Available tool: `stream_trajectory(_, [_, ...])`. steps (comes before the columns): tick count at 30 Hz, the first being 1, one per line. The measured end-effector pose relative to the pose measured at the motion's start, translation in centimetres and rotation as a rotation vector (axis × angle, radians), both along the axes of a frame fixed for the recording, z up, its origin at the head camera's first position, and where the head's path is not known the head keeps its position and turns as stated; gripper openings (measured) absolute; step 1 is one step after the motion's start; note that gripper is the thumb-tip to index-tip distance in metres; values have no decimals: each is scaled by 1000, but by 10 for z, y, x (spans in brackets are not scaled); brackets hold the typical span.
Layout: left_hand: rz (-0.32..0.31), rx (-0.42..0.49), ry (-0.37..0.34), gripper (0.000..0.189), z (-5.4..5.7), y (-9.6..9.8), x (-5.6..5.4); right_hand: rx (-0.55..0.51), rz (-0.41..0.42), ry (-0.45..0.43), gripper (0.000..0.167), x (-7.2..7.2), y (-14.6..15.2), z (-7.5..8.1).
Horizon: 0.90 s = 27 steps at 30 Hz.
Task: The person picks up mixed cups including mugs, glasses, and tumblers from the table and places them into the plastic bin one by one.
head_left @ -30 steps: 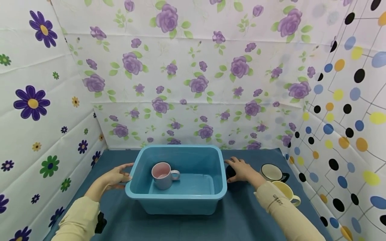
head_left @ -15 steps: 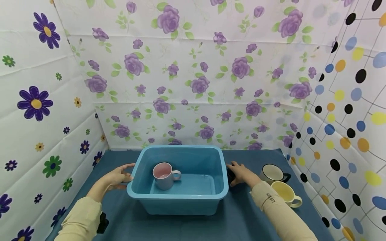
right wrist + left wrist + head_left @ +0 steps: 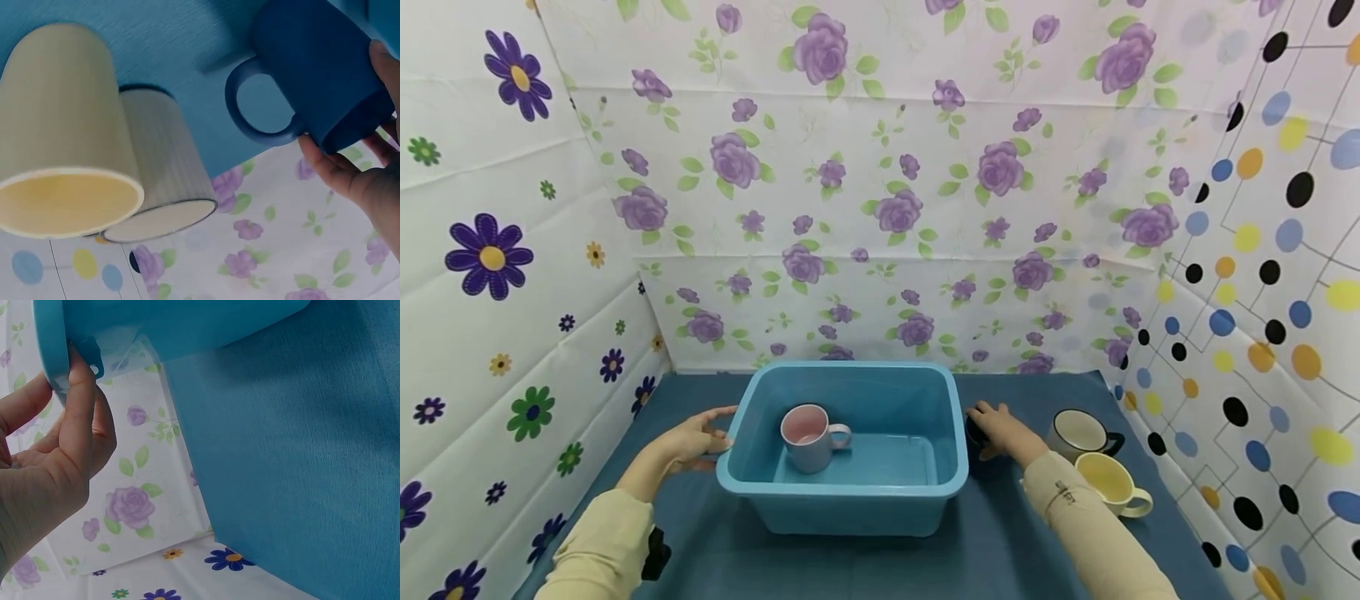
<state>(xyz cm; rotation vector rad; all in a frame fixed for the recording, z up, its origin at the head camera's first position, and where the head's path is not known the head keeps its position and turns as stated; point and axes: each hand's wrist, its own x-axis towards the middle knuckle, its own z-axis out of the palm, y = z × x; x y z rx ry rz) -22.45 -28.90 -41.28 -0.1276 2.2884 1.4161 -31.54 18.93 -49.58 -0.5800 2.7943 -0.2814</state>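
Cream sleeves [image 3: 1097, 525] come in nearest, one on either side of the tub [image 3: 842, 490], whose long sides run from left to right on the table [image 3: 850, 571]. To the tub's right, and well apart from it, stands the yellow mug [image 3: 1105, 479], its handle pointing away from the tub.

At the tub's left rim is the left hand [image 3: 688, 442], with thumb and fingers nearly together: the left wrist view shows the rim pinched between them.

Just outside the tub's right wall is the blue mug [image 3: 312, 69], under the right hand [image 3: 1003, 433], which is much the nearer hand to it. It looks upright, its long axis running up and down beside the wall, mouth toward the palm and handle on the side away from the tub. Right thumb and fingers are curved round its mouth, spread only as wide as the mug and touching it near the rim. Whether its base rests on the table, or its side touches the tub, I cannot tell.

Inside the tub, toward its left end, the pink mug [image 3: 812, 454] stands upright, handle to the right; the tub's right wall lies between it and the blue mug. Farther right of the tub, behind the yellow mug, is the white mug [image 3: 1077, 427]. Flowered cloth [image 3: 880, 167] hangs beyond the tub.
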Motion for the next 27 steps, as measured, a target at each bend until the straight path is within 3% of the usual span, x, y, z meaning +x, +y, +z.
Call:
stream_trajectory(7, [-20,9,-6,70,0,-2,-3,45,63,64,71,8,-1,7])
stream_trajectory(14, [-25,1,-10,71,1,-2,-2,62,56,76,69,10,0,2])
stream_trajectory(27, [-39,-2,-12,72,2,-2,-2,169,87,128,86,12,-1,-3])
